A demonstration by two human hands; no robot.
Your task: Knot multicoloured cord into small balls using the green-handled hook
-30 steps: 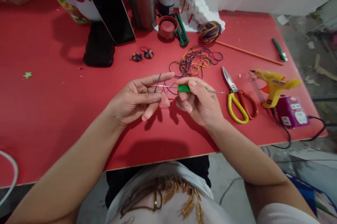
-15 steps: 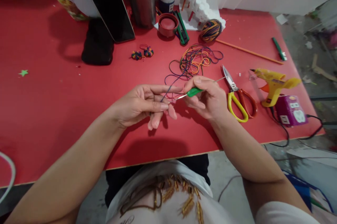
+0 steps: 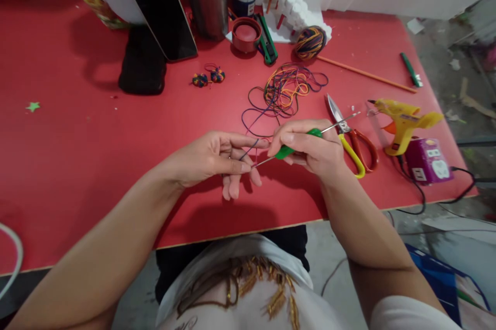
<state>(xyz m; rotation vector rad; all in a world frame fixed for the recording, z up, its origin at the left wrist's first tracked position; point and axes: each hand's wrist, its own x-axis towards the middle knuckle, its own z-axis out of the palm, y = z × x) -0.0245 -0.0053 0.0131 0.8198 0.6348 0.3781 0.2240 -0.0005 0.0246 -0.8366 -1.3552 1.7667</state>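
Over the red table's front part, my left hand (image 3: 217,159) pinches multicoloured yarn (image 3: 249,150) between thumb and finger, with a strand running over the raised index finger. Whatever small piece of work sits in that pinch is hidden. My right hand (image 3: 310,146) is closed round the green handle of a double-ended crochet hook (image 3: 284,152). One thin metal end of the hook meets the yarn at my left fingertips; the other points up to the right. Loose yarn (image 3: 284,90) lies in a tangle just beyond both hands.
Scissors (image 3: 352,149), a yellow glue gun (image 3: 403,118) and a purple box (image 3: 429,160) lie right. Behind are a yarn ball (image 3: 310,42) on the table, an orange stick (image 3: 368,74), a green cutter (image 3: 267,43), a red round container (image 3: 246,34), two small yarn pieces (image 3: 209,77) and a phone (image 3: 158,10).
My right hand has turned and shifted slightly right and down, so more of the hook's green handle and its far metal end show. My left hand has lowered a little, still pinching.
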